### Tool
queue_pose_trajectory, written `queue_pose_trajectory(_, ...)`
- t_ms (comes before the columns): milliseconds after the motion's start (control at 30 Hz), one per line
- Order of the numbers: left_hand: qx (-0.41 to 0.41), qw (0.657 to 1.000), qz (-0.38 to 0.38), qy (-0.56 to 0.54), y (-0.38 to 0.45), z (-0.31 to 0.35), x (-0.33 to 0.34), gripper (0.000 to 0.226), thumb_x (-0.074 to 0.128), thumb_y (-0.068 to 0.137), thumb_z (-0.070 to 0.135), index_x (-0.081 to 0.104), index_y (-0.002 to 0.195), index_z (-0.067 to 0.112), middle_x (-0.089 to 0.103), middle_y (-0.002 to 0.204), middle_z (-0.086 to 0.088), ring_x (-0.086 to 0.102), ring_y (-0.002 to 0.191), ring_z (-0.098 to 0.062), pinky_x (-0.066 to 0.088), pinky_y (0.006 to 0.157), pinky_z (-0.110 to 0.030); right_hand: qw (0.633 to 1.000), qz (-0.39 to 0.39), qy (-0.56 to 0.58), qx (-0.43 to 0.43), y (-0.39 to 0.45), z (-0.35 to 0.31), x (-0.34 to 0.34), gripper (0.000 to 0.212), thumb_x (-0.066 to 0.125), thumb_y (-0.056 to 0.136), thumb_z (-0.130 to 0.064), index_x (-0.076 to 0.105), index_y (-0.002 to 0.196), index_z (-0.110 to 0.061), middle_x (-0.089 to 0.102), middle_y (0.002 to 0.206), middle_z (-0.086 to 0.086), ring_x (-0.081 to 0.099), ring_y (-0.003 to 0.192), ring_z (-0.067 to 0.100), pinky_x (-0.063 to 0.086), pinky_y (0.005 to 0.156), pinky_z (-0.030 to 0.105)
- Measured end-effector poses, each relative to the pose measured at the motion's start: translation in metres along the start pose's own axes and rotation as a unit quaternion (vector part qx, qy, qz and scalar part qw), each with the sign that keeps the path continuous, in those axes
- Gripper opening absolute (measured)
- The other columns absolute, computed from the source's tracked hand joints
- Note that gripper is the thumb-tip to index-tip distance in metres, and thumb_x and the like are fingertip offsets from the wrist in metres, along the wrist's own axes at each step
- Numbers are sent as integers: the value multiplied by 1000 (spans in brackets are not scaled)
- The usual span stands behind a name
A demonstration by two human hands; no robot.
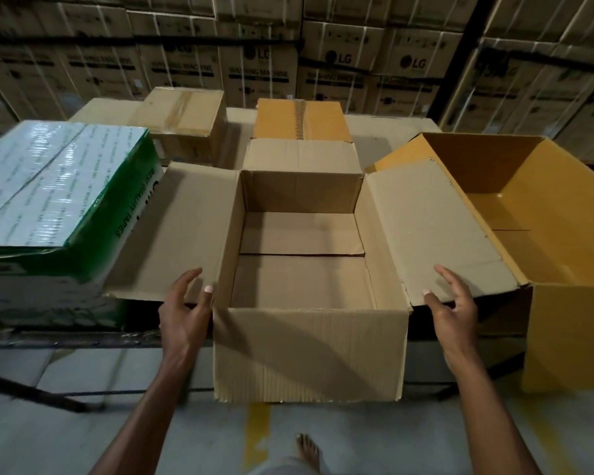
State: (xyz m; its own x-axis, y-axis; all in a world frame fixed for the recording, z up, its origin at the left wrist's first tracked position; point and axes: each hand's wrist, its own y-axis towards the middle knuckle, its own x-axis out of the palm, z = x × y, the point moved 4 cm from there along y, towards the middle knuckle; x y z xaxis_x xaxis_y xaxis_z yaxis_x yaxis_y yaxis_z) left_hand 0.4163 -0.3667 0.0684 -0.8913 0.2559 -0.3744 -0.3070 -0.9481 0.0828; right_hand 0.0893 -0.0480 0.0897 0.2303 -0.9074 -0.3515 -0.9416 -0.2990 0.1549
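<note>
An empty brown cardboard box stands open at the table's front edge, directly before me, with its four flaps folded outward. My left hand is at the box's front left corner. Its thumb is near the corner and its fingers curve loosely over the left flap. My right hand is at the front edge of the right flap, fingers spread and relaxed, thumb at the flap's edge. Neither hand holds anything.
A green and white wrapped carton sits to the left and an open yellow box to the right. Two closed boxes stand behind. Stacked washing machine cartons wall off the back. My bare foot is on the floor below.
</note>
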Motion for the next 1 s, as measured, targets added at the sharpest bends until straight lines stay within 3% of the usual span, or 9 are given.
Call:
queue_pose_trajectory(100,30,999,11,26,-2,2,-8,43,58,93,56,57,135,47,52,149,6,54,130,-30,53,97,-60,998,31,50,-13,2,-6,-5,51,66,97,-5,60,143,-24,52,151,-8,44,135,9,36,89,9)
queue_pose_trajectory(233,81,992,49,83,-6,25,-21,46,55,89,52,60,134,40,59,142,6,50,124,-28,43,102,-57,989,27,-36,-143,7,-18,-12,45,65,88,-16,67,133,-18,55,145,3,51,136,21,45,107,29)
queue_pose_trajectory(367,171,972,67,150,-1,61,-35,41,54,94,42,66,129,27,69,128,-5,56,94,-19,45,96,-54,966,-5,-119,-229,18,-46,-21,41,65,91,-14,69,132,-13,62,139,5,55,132,20,49,107,42)
queue_pose_trajectory(467,210,951,47,222,14,87,-41,38,50,95,45,73,119,26,72,124,-2,65,94,-27,49,84,-44,957,-70,-183,-213,34,-77,-27,40,66,98,-16,66,138,-21,62,142,-3,57,128,13,55,99,38)
queue_pose_trajectory(567,264,915,11,306,25,119,-43,31,56,98,47,77,110,27,73,122,2,69,100,-31,56,78,-46,931,-120,-283,-198,50,-106,-27,41,66,99,-29,64,140,-32,62,144,-6,61,125,17,54,99,39)
queue_pose_trajectory(667,278,892,-7,357,36,141,-45,21,64,95,42,76,109,31,77,108,-2,71,86,-31,53,59,-35,907,-138,-344,-199,57,-132,-23,42,65,99,-37,62,141,-36,59,148,-7,61,124,18,54,97,41)
queue_pose_trajectory(800,249,886,-30,389,48,155,-48,25,65,96,41,76,113,27,75,90,-5,62,66,-21,40,47,-21,893,-143,-382,-191,64,-149,-17,40,64,99,-43,63,139,-36,63,141,-4,64,117,19,51,85,34)
queue_pose_trajectory(900,212,890,-79,396,67,164,-38,29,60,99,41,73,120,26,75,97,-1,59,69,-11,37,45,-18,888,-185,-392,-156,81,-154,-9,37,64,99,-45,66,136,-37,68,132,-1,64,111,20,50,82,34)
queue_pose_trajectory(1000,223,891,-106,382,93,168,-22,31,57,100,42,70,122,26,75,110,0,64,78,-11,52,53,-25,872,-213,-415,-149,105,-163,7,37,65,99,-46,66,135,-36,68,131,0,61,105,16,47,80,33)
